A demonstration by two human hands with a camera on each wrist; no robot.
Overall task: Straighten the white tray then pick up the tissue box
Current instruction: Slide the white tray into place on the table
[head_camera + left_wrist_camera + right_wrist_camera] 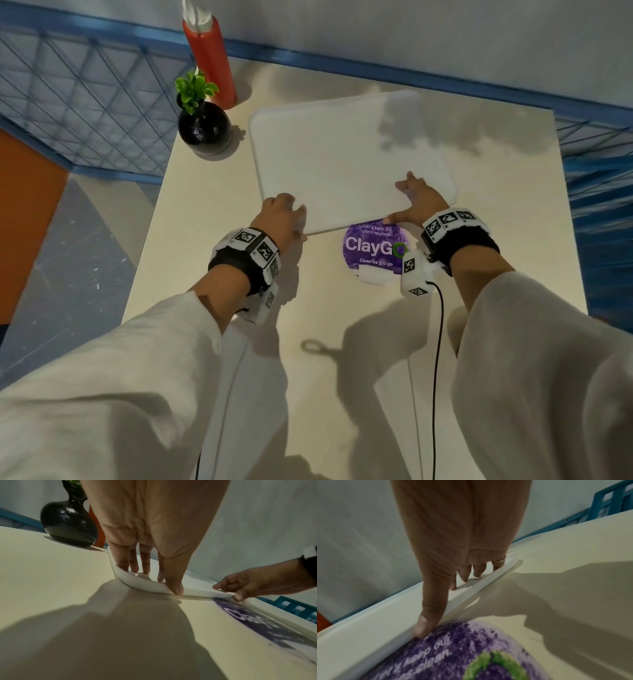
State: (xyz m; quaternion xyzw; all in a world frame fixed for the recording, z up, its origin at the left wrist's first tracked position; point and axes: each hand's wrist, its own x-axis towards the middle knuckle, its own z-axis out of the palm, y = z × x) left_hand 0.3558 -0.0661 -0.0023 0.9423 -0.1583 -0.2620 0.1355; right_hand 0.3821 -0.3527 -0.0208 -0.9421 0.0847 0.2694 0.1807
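Note:
A white tray (342,154) lies flat and slightly askew on the cream table (342,342). My left hand (294,219) holds its near left corner, fingers on top and thumb against the rim (145,584). My right hand (411,202) pinches the near edge further right, fingers on the tray surface (368,626) and thumb (423,626) at the rim. The tissue box (209,58), a tall red box with white tissue sticking out of its top, stands upright at the table's back left, apart from both hands.
A black round vase (204,125) with a small green plant stands between the tissue box and the tray's left side. A purple round sticker (375,246) on the table is partly under the tray's near edge. Blue lattice railings (85,102) border the table at left and right.

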